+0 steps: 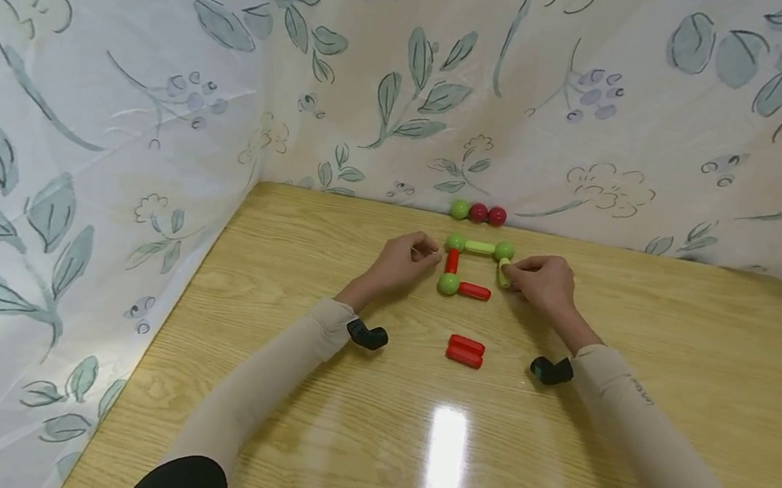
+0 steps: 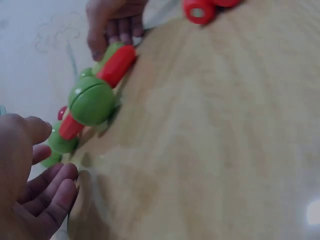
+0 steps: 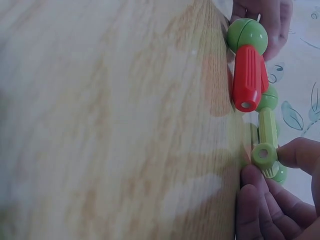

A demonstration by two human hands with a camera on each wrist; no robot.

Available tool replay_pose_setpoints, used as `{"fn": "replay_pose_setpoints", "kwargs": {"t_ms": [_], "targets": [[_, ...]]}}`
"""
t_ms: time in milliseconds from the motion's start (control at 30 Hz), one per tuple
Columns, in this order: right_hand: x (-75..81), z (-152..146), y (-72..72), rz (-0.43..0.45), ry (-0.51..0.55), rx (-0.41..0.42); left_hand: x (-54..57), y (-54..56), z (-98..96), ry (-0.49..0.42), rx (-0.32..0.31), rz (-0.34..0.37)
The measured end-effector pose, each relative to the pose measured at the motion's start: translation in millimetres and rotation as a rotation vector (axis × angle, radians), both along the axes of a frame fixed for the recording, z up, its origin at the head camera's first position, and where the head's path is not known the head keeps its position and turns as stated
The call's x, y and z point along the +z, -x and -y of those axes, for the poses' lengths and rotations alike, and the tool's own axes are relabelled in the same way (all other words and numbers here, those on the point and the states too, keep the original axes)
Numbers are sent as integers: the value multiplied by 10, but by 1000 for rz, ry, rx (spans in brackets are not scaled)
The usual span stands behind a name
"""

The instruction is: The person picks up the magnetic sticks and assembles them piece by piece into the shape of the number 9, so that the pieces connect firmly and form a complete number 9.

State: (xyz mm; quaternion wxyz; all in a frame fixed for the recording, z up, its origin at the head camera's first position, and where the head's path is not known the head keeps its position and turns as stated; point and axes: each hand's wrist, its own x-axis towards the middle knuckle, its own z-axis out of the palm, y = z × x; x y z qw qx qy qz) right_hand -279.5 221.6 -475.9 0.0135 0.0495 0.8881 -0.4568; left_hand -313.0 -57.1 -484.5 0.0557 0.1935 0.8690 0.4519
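Note:
Green balls and short rods form a partly open frame on the table. Its upper left ball (image 1: 455, 242) joins a yellow-green rod (image 1: 479, 248) and a red rod (image 1: 452, 262). The lower left ball (image 1: 449, 284) bears another red rod (image 1: 476, 291) that points right. My right hand (image 1: 547, 286) pinches a second yellow-green rod (image 3: 263, 155) between thumb and fingers, below the upper right ball (image 1: 504, 250). Left of the frame, my left hand (image 1: 403, 261) rests close beside it with loosely bent fingers, nothing held between them (image 2: 30, 185).
Two loose red rods (image 1: 465, 351) lie side by side nearer to me. Behind the frame, a green ball (image 1: 460, 210) and two dark red balls (image 1: 487, 215) sit in a row against the floral cloth (image 1: 402, 68). The wooden table (image 1: 299, 450) reflects a bright light.

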Motion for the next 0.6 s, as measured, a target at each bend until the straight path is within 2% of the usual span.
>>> {"fn": "replay_pose_setpoints", "kwargs": {"t_ms": [167,300,433,600], "targets": [[1,-4,7,1,-5,4,-10,-165,-32,36,-62,-49],[7,-6,10,-2,-8,14,-17,-293,-100,165,-111,-158],[11,-4,14,-10,2,23,-33,-379,-154,270,-122,-280],[17,-6,20,-8,24,44,-33,-412,-186,301,-121,-370]]}}
